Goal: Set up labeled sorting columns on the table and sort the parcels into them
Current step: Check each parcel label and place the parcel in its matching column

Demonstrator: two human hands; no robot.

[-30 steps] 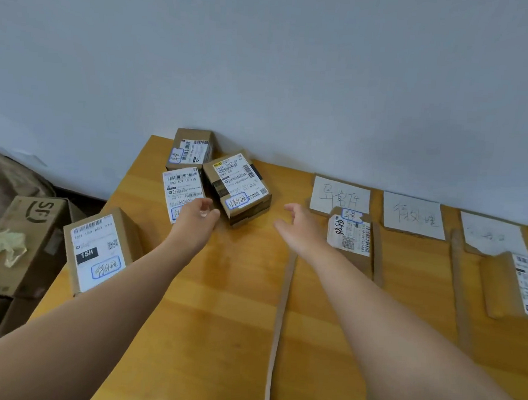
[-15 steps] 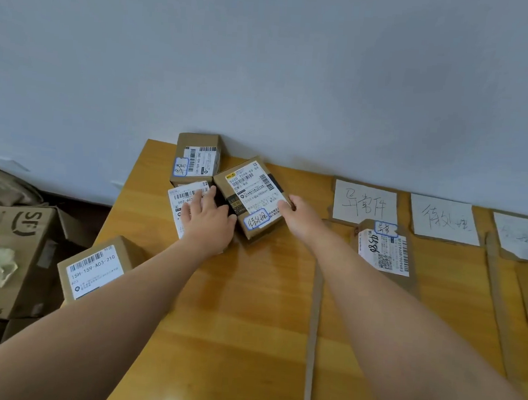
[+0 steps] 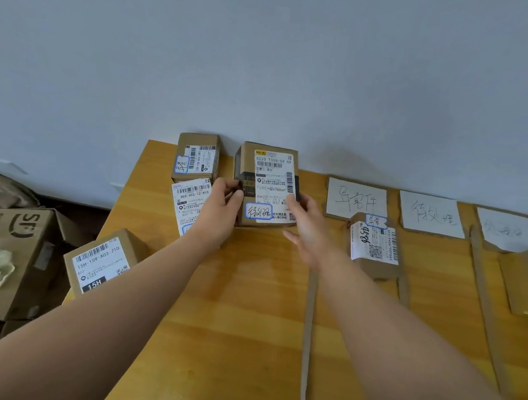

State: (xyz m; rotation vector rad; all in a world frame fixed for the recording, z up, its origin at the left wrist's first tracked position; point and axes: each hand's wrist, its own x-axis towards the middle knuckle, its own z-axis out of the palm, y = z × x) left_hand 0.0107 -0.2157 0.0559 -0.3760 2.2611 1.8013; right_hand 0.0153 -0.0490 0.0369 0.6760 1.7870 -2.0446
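Both hands are clamped on one parcel (image 3: 265,186): the left hand (image 3: 221,211) pinches its left edge, the right hand (image 3: 306,226) grips its right edge with the thumb on the shipping label. The parcel stands tilted up near the wall at the back of the bench (image 3: 249,308), its handwritten blue-ringed tag (image 3: 258,212) facing the camera.

Just left of the held parcel lie two more parcels, one at the wall (image 3: 197,157) and one flat, partly under the left wrist (image 3: 190,202); a fourth (image 3: 102,260) sits at the bench's left edge. To the right of the held parcel are the column cards (image 3: 355,200), (image 3: 430,214), with cardboard strips (image 3: 309,328) dividing the columns and one parcel (image 3: 373,245) already below the first card.

The risk lies in the match: the tag's writing seems to resemble the second card, yet the first column is nearer, so a hasty drop could misfile it. The grip is only at the edges, so the box could twist loose mid-carry. Swinging it right could also clip the sorted parcel or nudge a loose strip askew.
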